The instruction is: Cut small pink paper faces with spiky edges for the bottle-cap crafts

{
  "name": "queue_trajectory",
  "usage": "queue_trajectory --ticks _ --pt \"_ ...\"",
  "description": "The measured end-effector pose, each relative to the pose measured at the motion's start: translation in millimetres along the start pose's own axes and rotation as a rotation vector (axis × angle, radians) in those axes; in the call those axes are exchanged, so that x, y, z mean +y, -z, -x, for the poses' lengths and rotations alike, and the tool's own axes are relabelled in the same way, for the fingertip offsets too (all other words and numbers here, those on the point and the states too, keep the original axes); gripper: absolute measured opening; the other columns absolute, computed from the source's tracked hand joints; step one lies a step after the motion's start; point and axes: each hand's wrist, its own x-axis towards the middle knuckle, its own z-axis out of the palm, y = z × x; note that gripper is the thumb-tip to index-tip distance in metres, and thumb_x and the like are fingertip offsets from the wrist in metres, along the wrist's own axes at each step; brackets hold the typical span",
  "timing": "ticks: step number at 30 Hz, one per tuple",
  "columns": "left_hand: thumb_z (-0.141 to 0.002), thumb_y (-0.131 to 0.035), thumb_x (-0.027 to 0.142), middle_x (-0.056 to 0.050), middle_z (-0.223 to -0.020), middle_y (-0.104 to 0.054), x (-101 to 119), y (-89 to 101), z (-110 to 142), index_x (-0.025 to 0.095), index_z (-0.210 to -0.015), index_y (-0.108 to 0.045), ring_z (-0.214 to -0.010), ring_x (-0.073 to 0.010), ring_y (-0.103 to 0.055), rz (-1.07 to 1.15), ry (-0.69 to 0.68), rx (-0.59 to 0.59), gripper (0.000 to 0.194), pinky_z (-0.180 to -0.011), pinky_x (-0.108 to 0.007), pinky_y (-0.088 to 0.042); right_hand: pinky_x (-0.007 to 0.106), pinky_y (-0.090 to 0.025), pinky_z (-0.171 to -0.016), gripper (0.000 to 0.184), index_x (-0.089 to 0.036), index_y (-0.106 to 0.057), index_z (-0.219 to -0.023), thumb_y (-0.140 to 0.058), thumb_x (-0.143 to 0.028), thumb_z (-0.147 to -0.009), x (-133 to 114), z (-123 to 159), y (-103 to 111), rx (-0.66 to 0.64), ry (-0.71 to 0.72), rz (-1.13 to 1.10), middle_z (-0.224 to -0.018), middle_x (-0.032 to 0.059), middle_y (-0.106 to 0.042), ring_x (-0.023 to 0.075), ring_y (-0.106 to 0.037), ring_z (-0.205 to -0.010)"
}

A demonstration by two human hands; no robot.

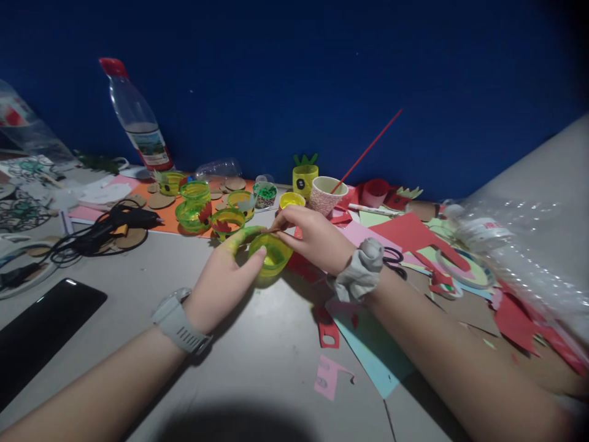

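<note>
My left hand [230, 270] is closed around a small translucent yellow-green plastic cup [271, 261], its thumb on the near wall. Yellow-green colour marks the index finger of that hand. At the cup's far rim the fingertips of my right hand [315, 236] are pinched together; whatever is between them is too small to make out. Just beyond stand similar yellow cups, one with a red leaf-like cutout [225, 224] and one with yellow inside [292, 201]. A speckled paper cup [327, 195] holding a thin red stick [368, 149] stands behind my right hand.
A red-capped bottle [138, 123] leans at the back left. Left lie a hot glue gun [133, 216] with its cord and a black phone [50, 331]. Coloured paper scraps [414, 236], scissors [394, 261] and bubble wrap [519, 270] cover the right. A blue panel [276, 80] rises behind.
</note>
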Motion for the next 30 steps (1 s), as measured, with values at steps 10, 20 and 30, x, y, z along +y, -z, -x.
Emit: queue_trajectory --ticks 10,20,30 --pt "-0.089 -0.056 0.027 -0.008 -0.113 -0.069 -13 -1.6 -1 0.019 -0.110 -0.067 -0.114 -0.0273 -0.060 -0.020 0.016 0.011 0.025 -0.092 -0.041 -0.054 0.031 -0.048 -0.074 0.010 -0.018 -0.062 -0.080 -0.059 -0.014 -0.089 6 4 -13 0.021 -0.080 -0.113 -0.082 0.0026 -0.065 0.0186 -0.061 -0.080" --pt "-0.092 -0.054 0.029 -0.006 -0.111 -0.069 -15 -3.2 -2 0.021 -0.107 -0.068 -0.113 -0.0254 -0.061 -0.030 -0.011 0.039 0.022 -0.093 -0.039 -0.054 0.029 -0.050 -0.071 0.011 -0.018 -0.060 -0.082 -0.057 -0.019 -0.092 3 8 -19 0.070 -0.120 -0.175 -0.085 0.0033 -0.065 0.0179 -0.062 -0.080" --pt "-0.093 -0.053 0.030 -0.006 -0.111 -0.070 -17 -3.1 -1 0.019 -0.109 -0.067 -0.108 -0.0243 -0.063 -0.107 -0.037 0.061 0.024 -0.089 -0.036 -0.055 0.028 -0.047 -0.072 0.011 -0.017 -0.061 -0.084 -0.055 -0.019 -0.092 3 7 -19 0.076 -0.082 -0.135 -0.086 0.0037 -0.062 0.0187 -0.059 -0.083"
